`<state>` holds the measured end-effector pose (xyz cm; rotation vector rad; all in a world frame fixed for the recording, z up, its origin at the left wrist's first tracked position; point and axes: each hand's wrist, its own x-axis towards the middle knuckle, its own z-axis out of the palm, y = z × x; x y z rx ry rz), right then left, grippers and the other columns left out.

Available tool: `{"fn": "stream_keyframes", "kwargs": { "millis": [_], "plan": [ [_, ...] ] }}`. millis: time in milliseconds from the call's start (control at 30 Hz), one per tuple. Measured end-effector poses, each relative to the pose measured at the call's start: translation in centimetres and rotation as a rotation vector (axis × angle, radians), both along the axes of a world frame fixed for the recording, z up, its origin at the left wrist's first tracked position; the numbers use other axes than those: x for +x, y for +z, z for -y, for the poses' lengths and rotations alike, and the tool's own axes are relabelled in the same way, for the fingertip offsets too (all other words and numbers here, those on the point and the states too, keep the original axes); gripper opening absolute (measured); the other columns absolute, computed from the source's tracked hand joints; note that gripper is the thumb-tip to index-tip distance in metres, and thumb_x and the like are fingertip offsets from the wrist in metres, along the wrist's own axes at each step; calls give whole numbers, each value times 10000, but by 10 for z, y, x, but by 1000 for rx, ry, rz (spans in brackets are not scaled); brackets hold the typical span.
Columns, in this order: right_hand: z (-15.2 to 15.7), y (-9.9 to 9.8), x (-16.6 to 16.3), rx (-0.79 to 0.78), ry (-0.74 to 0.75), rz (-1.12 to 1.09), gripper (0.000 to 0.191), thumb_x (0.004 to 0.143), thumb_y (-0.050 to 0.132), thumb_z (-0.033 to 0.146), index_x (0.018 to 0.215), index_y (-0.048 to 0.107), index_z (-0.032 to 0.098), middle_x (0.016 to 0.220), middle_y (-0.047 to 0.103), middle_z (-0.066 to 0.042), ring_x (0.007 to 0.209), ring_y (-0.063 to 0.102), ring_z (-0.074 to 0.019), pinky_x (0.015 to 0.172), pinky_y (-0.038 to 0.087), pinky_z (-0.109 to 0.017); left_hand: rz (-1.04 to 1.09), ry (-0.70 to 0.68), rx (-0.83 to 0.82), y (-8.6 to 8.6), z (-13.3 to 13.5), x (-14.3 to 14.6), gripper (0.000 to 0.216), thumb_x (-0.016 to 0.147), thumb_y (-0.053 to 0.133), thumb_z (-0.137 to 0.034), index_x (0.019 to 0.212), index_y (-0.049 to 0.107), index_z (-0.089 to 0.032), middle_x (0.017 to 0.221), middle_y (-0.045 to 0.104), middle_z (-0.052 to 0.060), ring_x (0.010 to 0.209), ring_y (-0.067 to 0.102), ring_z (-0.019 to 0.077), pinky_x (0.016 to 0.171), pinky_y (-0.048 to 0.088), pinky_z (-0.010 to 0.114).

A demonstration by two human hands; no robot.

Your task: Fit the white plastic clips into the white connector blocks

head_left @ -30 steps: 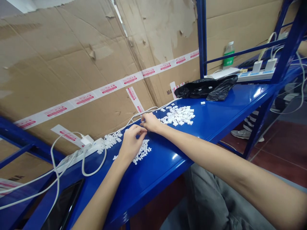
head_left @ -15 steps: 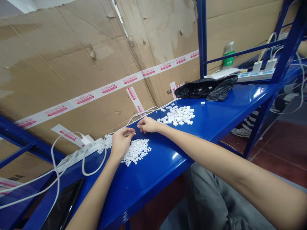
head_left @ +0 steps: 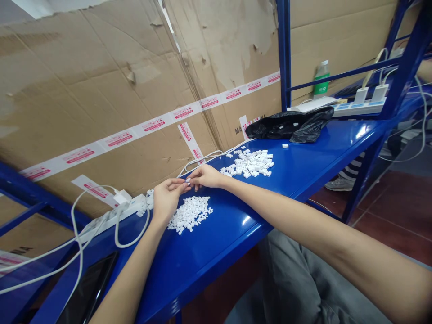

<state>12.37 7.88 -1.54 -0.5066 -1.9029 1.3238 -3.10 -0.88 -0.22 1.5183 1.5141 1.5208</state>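
Observation:
My left hand [head_left: 166, 198] and my right hand [head_left: 206, 177] meet fingertip to fingertip above the blue table [head_left: 216, 234]. Between their pinched fingers shows a small white plastic piece [head_left: 188, 181]; its exact shape is too small to make out. Both hands are closed on it. Just below them lies a pile of tiny white plastic parts [head_left: 191, 213]. To the right of my right hand is a heap of larger white block-like plastic pieces [head_left: 253, 162]. More small white pieces [head_left: 146, 204] lie behind my left wrist, beside the power strip.
A white power strip [head_left: 101, 225] with looping cables runs along the left back edge. A dark phone or tablet [head_left: 89, 288] lies front left. At the back right sit a black plastic bag [head_left: 312, 126] and a bottle [head_left: 321, 81]. Cardboard [head_left: 135, 90] walls the back.
My hands, apart before, have come together at the fingertips. The left has shifted slightly up and left, and the right slightly left, so a white piece is now between them.

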Motion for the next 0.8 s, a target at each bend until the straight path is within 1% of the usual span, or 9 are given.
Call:
{"fn": "stream_keyframes", "kwargs": {
  "millis": [100,200,300,467,533,700,800],
  "plan": [
    [1,2,2,-39,31,-33,114,910,641,55,886,751,68,600,688,8,527,644,-81,548,508,-176,-23,26,21,2,1,1,383,616,876,-349,852,703,-102,766,776,121,736,777,254,742,632,352],
    [4,5,4,-77,61,-54,110,909,647,45,873,748,70,598,689,6,529,641,-76,544,497,-165,-86,53,97,4,2,3,295,648,841,-309,829,706,-119,737,763,92,716,770,245,700,623,329],
    [6,7,5,-124,88,-76,128,910,647,38,835,744,75,618,704,-6,544,643,-72,549,488,-157,-139,75,163,7,4,6,219,671,808,-272,805,704,-133,734,756,70,700,759,224,697,616,315],
    [9,9,5,-213,95,-128,148,926,626,32,844,740,78,703,750,-38,608,677,-73,577,497,-152,-186,105,225,10,7,9,198,682,796,-278,793,704,-143,732,743,51,670,727,190,674,591,289],
    [8,8,4,-235,85,-151,141,921,640,41,831,739,83,691,749,-38,614,681,-77,580,496,-154,-208,111,230,9,8,9,176,698,782,-273,795,703,-149,740,747,49,687,731,194,689,593,294],
    [6,8,3,-264,58,-191,106,874,699,41,788,739,88,655,742,-42,582,676,-93,566,497,-172,-288,116,231,7,7,9,133,727,750,-254,813,718,-158,803,773,59,786,757,214,789,603,320],
    [6,8,2,-289,51,-208,106,892,683,47,816,746,86,676,751,-45,593,685,-90,566,503,-166,-315,133,266,5,6,8,129,735,739,-259,816,724,-160,820,775,60,810,760,218,812,597,327]
  ]
}}
